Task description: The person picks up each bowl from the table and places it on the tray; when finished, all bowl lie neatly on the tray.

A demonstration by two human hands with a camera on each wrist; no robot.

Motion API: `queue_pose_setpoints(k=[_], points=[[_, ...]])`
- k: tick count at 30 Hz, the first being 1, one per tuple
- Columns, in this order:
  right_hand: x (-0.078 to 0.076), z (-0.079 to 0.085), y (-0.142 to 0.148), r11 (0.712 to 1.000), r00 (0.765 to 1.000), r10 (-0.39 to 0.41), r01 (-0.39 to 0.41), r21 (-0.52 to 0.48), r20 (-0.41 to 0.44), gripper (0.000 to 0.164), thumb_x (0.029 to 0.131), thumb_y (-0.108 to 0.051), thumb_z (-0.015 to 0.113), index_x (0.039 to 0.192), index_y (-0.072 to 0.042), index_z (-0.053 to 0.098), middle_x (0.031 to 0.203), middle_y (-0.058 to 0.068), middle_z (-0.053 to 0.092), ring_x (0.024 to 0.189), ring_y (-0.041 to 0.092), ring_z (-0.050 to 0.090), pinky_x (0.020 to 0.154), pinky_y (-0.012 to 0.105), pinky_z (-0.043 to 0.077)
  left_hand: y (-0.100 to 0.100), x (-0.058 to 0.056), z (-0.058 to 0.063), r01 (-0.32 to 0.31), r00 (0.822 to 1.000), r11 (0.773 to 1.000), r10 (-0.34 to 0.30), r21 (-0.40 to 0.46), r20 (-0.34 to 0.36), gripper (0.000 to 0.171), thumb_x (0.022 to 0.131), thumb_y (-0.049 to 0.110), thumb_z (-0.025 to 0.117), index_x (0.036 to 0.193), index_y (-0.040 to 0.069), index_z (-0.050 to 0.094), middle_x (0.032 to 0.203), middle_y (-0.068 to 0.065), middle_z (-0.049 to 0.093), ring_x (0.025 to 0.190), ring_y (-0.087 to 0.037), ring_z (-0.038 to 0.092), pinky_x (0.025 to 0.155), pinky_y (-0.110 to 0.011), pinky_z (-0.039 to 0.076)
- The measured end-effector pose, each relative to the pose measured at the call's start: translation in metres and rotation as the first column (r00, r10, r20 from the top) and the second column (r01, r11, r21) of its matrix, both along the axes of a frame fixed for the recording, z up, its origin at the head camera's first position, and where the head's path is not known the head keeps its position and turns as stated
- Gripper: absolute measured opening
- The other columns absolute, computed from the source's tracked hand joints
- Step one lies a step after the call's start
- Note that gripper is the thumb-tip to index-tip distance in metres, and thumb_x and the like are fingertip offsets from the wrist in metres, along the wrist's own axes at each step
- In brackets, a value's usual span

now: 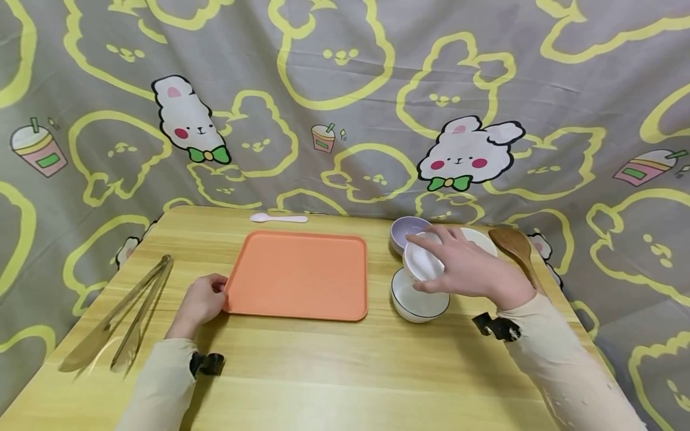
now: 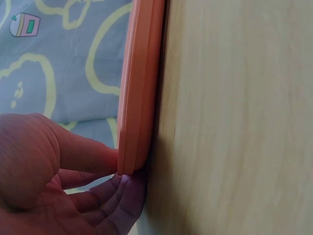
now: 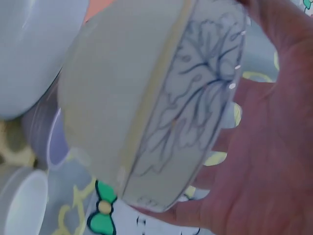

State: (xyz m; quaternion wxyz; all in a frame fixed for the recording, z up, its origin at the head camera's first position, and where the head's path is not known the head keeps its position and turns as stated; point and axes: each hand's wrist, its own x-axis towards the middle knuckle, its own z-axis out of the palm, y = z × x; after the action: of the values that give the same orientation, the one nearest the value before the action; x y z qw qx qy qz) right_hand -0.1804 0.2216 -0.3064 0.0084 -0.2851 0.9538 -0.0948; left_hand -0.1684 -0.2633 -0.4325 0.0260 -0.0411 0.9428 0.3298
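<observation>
Gripping a tilted bowl (image 3: 146,105) — right hand (image 1: 468,264); pinching the tray (image 1: 299,275) — left hand (image 1: 201,301).

No word, number or brand can be read. The drink cups (image 1: 39,147) printed on the curtain (image 1: 345,72) bear green labels (image 1: 50,161), too small to make out any lettering.

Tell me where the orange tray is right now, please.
In the head view, the orange tray is on the table, its near-left corner gripped by the left hand, the pink spoon beyond it and a white bowl to its right.
</observation>
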Motion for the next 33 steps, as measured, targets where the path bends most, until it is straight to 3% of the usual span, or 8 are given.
queue_pose_setpoints(k=[6,11,18,33], points=[[-0.011,-0.001,-0.023,0.999,0.999,0.046,-0.046,-0.03,0.014,0.083,0.075,-0.05,0.078,0.146,-0.019,0.047,0.145,0.015,0.036,0.127,0.044,0.034,0.093,0.059,0.039,0.003,-0.001,0.0,-0.001,1.0,1.0,0.001,-0.015,0.007,0.029,0.088,0.001,0.052,0.114,-0.011,0.058,0.093,-0.016,0.057,0.083,-0.032,0.052,0.068,-0.037,0.041],[-0.027,-0.005,-0.041,0.994,0.992,0.094,-0.089,-0.056,0.089,0.085,0.075,-0.051,0.078,0.147,-0.018,0.047,0.142,0.014,0.038,0.128,0.042,0.033,0.1,0.057,0.032,0.003,-0.003,0.0,0.007,1.0,1.0,-0.007,-0.018,0.015,0.029,0.089,0.001,0.051,0.115,-0.011,0.057,0.094,-0.017,0.057,0.085,-0.032,0.052,0.072,-0.041,0.041],[-0.037,-0.005,-0.073,0.992,0.979,0.127,-0.123,-0.031,0.163,0.084,0.075,-0.052,0.076,0.148,-0.024,0.045,0.144,0.012,0.038,0.126,0.036,0.035,0.097,0.051,0.036,0.003,-0.001,0.001,0.003,1.0,1.0,-0.003,-0.011,0.026,0.028,0.091,0.001,0.051,0.115,-0.012,0.056,0.094,-0.017,0.056,0.085,-0.033,0.052,0.073,-0.043,0.041],[-0.058,-0.009,-0.123,0.979,0.967,0.205,-0.204,-0.02,0.155,0.082,0.074,-0.048,0.076,0.147,-0.026,0.045,0.144,0.011,0.036,0.121,0.031,0.034,0.085,0.043,0.045,0.003,-0.002,0.002,0.014,1.0,1.0,-0.014,-0.008,0.023,0.027,0.089,0.0,0.051,0.113,-0.012,0.056,0.093,-0.018,0.056,0.084,-0.033,0.052,0.073,-0.043,0.042]])
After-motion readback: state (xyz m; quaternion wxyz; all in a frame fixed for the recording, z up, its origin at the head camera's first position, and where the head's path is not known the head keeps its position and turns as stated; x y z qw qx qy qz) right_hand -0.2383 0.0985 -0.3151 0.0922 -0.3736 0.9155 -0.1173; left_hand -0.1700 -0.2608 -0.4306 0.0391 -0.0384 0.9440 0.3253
